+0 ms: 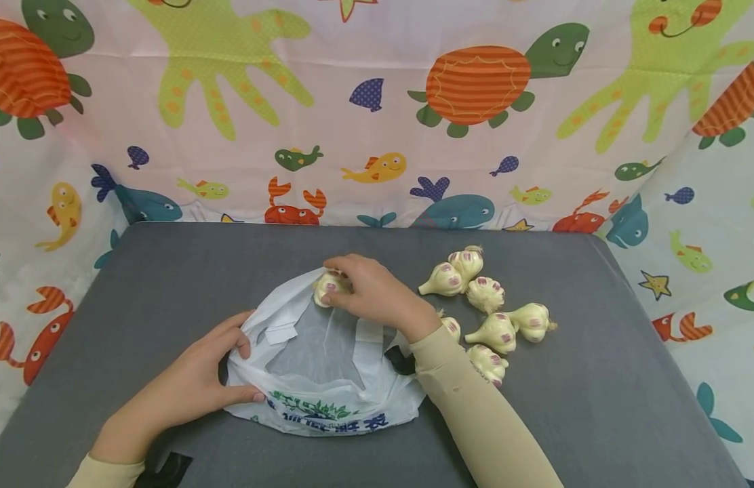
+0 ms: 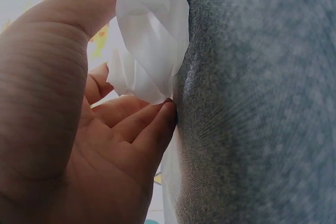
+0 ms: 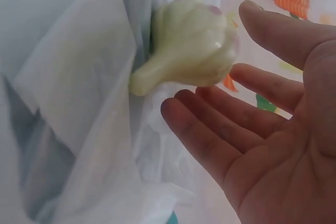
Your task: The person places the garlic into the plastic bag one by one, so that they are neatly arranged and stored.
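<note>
The garlic [image 1: 331,289] is in the gap between the right hand's [image 1: 380,298] thumb and fingers, over the bag's mouth. These fingers are spread wide, and I can't tell if they touch it. In the right wrist view, its long line slants from the round end, nearest the fingers, to the stem, which points away from the palm toward the bag [image 1: 328,410]. From the head, that stem is hidden. The left hand [image 1: 200,369] pinches the bag's edge with bent fingers; some tips are hard to see. More garlic bulbs [image 1: 498,332] lie right of the right fingers, one partly behind the sleeve [image 1: 474,400].
</note>
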Demonstrator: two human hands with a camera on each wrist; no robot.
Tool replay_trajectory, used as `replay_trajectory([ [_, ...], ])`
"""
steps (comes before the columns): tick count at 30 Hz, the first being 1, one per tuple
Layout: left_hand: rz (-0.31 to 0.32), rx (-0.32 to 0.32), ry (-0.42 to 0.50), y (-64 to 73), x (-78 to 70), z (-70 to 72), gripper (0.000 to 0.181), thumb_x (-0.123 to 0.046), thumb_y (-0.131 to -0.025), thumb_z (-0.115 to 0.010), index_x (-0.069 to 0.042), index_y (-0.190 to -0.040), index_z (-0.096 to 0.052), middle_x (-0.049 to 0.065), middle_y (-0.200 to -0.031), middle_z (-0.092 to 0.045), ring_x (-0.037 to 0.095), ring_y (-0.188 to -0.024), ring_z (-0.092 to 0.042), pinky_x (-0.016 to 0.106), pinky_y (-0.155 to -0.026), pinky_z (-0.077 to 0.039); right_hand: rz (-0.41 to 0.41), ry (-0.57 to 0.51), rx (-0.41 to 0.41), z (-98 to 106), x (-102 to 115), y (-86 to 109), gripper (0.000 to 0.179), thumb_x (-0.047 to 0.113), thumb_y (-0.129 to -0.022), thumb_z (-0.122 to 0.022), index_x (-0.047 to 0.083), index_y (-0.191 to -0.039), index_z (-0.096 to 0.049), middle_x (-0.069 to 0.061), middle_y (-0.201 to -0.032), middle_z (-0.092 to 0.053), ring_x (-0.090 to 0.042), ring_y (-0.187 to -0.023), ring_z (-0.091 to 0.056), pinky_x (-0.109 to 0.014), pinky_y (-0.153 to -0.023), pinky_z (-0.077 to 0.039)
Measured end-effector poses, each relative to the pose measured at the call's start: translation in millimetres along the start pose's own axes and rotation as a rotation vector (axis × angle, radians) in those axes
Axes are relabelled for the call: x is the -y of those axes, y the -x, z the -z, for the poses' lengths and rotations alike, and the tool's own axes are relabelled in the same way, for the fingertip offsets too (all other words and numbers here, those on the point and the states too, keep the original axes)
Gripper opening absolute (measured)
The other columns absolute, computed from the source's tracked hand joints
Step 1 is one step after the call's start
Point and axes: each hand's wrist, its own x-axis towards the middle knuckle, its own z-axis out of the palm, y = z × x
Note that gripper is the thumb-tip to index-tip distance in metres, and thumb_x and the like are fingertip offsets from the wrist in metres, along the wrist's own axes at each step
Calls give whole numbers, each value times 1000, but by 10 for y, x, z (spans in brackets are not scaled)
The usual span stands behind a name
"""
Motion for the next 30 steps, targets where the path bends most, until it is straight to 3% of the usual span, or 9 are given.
replay_trajectory([
  [11,-4,-3,-10,13,-34,22,62,-51,-72,-103,-26,-103,-54,11,-169,-44,39,-142,-52,68,-107,-47,-52,-4,-30,180,22,93,56,34,-104,-77,8,-152,-61,-9,-150,-63,-30,-132,-62,-47,-109,-52],
  [22,-12,-2,-12,-3,-40,18,62,-52,-72,-102,-25,-103,-55,13,-169,-45,41,-142,-52,69,-108,-47,-56,-79,-73,409,31,215,58,30,-104,-77,8,-154,-58,-9,-155,-60,-35,-138,-59,-47,-108,-54],
  [30,-18,3,-8,11,-38,8,63,-57,-74,-99,-26,-103,-54,10,-168,-45,38,-142,-52,67,-107,-47,-64,-87,-127,522,3,291,60,32,-103,-78,9,-155,-58,-6,-154,-61,-31,-135,-63,-51,-109,-53],
])
